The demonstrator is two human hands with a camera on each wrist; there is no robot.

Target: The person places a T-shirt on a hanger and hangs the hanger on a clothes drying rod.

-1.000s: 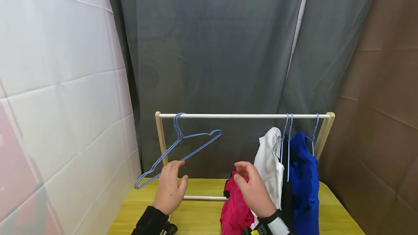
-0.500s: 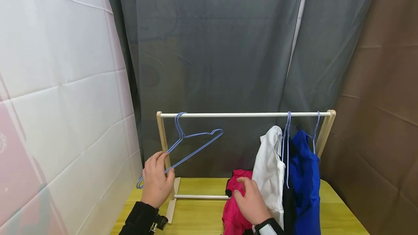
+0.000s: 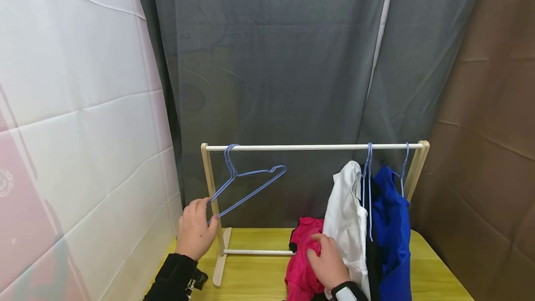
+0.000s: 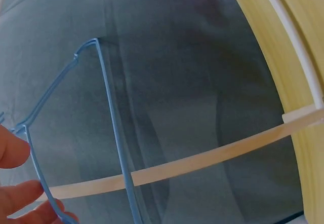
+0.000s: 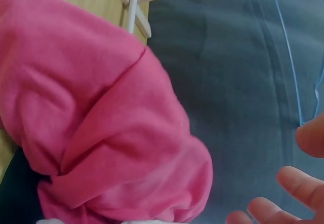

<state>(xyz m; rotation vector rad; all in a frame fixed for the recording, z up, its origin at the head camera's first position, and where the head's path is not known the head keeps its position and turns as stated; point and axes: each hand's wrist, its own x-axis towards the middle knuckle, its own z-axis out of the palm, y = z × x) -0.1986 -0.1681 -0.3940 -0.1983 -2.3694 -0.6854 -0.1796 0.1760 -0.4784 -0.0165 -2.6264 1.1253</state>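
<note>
A blue wire clothes hanger [image 3: 259, 194] hangs bare from the left end of the white rail [image 3: 292, 147], its wires doubled in places. My left hand [image 3: 195, 229] is at the hanger's left arm, fingers and thumb on either side of the wire; the hand hides the hanger's left end. My right hand [image 3: 328, 259] holds nothing, its fingers bent loosely. It overlaps a pink garment [image 3: 305, 273] and a white garment [image 3: 344, 217] in the head view. In the right wrist view the pink cloth [image 5: 116, 133] lies left of the fingers.
Right of the white garment hang a black garment [image 3: 374, 264] and a blue garment [image 3: 390, 231]. More hangers [image 3: 369, 185] hook over the rail there. The rack's wooden post [image 3: 207, 175] stands on a yellow table [image 3: 251, 280]. Grey cloth [image 3: 267, 59] backs the scene.
My left hand has moved left along the hanger to its left arm. My right hand has come down and slightly right, in front of the garments. The hanger stays on the rail.
</note>
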